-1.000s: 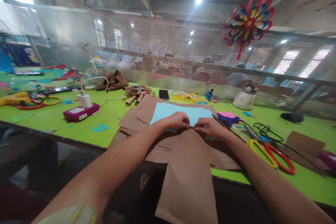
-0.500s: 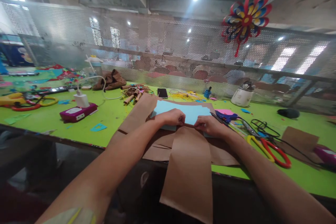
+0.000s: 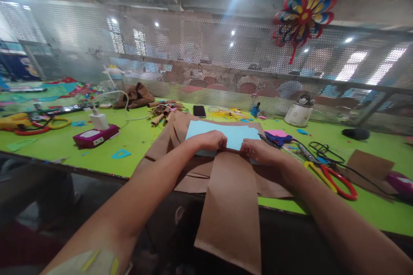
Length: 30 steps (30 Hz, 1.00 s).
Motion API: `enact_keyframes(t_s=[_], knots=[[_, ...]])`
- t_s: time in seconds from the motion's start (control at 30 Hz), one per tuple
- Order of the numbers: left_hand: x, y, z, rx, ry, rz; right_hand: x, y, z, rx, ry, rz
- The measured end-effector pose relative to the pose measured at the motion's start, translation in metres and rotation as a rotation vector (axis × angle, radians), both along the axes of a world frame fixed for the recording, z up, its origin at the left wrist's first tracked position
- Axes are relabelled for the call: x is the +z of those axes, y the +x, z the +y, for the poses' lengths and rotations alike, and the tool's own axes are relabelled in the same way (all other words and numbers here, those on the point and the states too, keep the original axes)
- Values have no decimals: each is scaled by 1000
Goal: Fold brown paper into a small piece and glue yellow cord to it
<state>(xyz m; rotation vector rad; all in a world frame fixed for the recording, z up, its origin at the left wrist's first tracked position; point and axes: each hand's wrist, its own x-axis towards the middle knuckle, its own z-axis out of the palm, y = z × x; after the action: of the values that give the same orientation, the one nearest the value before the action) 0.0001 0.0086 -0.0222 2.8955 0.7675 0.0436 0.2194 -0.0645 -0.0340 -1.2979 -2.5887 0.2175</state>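
A long strip of brown paper (image 3: 232, 206) runs from between my hands down over the table's front edge. At its far end, my left hand (image 3: 214, 141) is closed on the strip's narrow rolled edge. My right hand (image 3: 254, 148) pinches the same edge a short way to the right. Just beyond my fingers lies a stack of light blue paper (image 3: 222, 131). More brown paper sheets (image 3: 193, 180) are spread under the stack and beneath my forearms.
Scissors with red and yellow handles (image 3: 338, 182) and a blue glue gun (image 3: 278, 138) lie right. A purple power strip (image 3: 96, 135) with a white charger sits left. Behind stand rolled brown tubes (image 3: 163, 114), a phone (image 3: 199, 111) and a white bottle (image 3: 299, 111).
Both hands keep their pinch at the strip's end, with little finger movement. The brown sheet on the left now looks more buckled. The view has shifted slightly.
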Motion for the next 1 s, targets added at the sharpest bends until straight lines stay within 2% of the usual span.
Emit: enact_keyframes(t_s=[0.17,0.27,0.33,0.43,0.53,0.73,0.83,1.0], knots=[[5,-1,-8,-13,48,49,-3,5,1,-72,-63,-33],[9,-1,-17,-37,109,57,-4,10,3,-117,-37,-67],[10,0,-22,-41,138,55,-2,11,3,-96,-8,-70],[10,2,-26,-10,150,52,5,12,0,-61,-14,1],[10,3,-29,45,137,35,9,11,-2,-87,-36,102],[10,2,-25,51,136,-9,2,-1,0,-103,92,20],[12,0,-19,76,49,-96,1,-4,2,-68,174,-4],[19,-6,-11,119,-220,-231,7,-13,-5,-32,384,13]])
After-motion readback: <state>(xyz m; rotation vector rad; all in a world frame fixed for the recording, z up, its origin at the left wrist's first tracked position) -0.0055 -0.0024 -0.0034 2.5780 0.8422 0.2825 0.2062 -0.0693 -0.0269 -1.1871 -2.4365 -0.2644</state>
